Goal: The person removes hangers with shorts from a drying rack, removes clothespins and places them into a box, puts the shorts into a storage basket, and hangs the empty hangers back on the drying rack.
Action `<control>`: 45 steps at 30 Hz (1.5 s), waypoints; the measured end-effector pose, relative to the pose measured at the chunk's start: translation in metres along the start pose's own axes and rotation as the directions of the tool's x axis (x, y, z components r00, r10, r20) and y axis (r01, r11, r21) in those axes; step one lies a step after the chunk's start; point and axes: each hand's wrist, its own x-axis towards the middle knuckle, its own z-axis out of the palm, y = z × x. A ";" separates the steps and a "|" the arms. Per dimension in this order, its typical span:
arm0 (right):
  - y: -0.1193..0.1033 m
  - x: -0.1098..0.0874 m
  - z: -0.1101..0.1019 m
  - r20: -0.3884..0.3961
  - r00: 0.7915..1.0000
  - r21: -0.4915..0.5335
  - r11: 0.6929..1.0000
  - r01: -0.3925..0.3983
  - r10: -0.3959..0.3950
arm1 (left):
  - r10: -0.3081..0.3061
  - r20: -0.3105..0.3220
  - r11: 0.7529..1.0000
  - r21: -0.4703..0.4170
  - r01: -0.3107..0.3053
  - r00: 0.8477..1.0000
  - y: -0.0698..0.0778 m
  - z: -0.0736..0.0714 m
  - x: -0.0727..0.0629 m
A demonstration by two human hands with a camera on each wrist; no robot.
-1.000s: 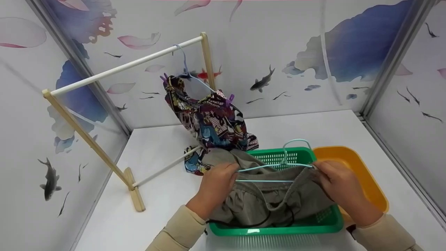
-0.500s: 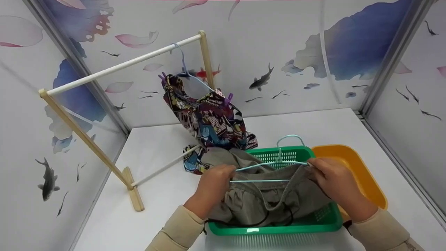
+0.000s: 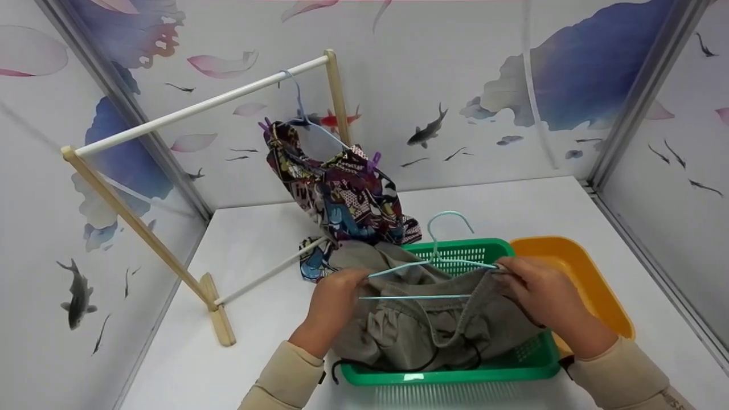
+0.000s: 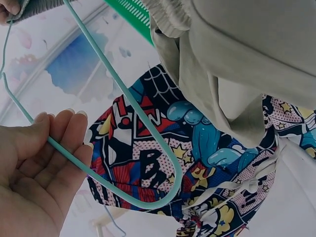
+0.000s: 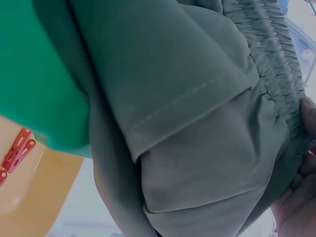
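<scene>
My left hand holds the left arm of a light-blue clothes hanger between thumb and fingers. That end of the hanger is bare of cloth in the left wrist view. Grey-green pants with a gathered elastic waistband and a black drawstring lie over a green basket. My right hand pinches the waistband at the hanger's right end, which the fingers partly hide. In the right wrist view the thumb and fingers grip the waistband's edge. The hanger's hook points up.
A rack with a white rod stands at the left. From it hangs a patterned garment on a hanger, with purple clips. Right of the basket sits an orange tray, holding red clothespins.
My left hand has moved left, drawing the hanger leftward, and its hook has shifted left and up. My right hand has moved slightly left, still at the waistband. The pants stay over the basket.
</scene>
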 end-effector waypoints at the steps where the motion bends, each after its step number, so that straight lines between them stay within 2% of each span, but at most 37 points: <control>1: 0.000 0.000 -0.001 0.022 1.000 0.005 1.000 -0.015 0.015 | 0.001 -0.012 1.000 0.003 -0.001 1.000 -0.001 -0.001 -0.001; 7: 0.000 0.001 -0.002 0.117 0.991 0.021 0.997 -0.075 0.072 | -0.041 -0.045 0.999 0.000 0.041 0.998 -0.008 -0.006 -0.008; 18: 0.003 0.000 0.000 0.102 0.993 0.021 0.998 -0.055 0.052 | -0.088 -0.087 0.996 0.015 0.089 0.992 -0.022 -0.020 -0.024; 25: 0.003 0.003 -0.001 0.174 0.979 0.042 0.993 -0.114 0.105 | -0.142 -0.126 0.987 0.055 0.150 0.982 -0.031 -0.033 -0.037; 30: 0.005 0.003 0.002 0.204 0.969 0.056 0.986 -0.155 0.140 | -0.188 -0.155 0.979 0.050 0.198 0.970 -0.038 -0.038 -0.051; 36: 0.007 0.006 0.003 0.214 0.969 0.056 0.989 -0.140 0.125 | -0.279 -0.163 0.957 0.039 0.289 0.946 -0.044 -0.045 -0.068; 41: 0.003 0.007 0.006 0.188 0.979 0.046 0.995 -0.083 0.073 | -0.367 -0.125 0.928 0.022 0.372 0.922 -0.042 -0.050 -0.074; 45: -0.001 0.010 0.011 0.161 0.987 0.034 0.999 -0.010 0.004 | -0.426 -0.099 0.903 0.009 0.429 0.899 -0.039 -0.052 -0.076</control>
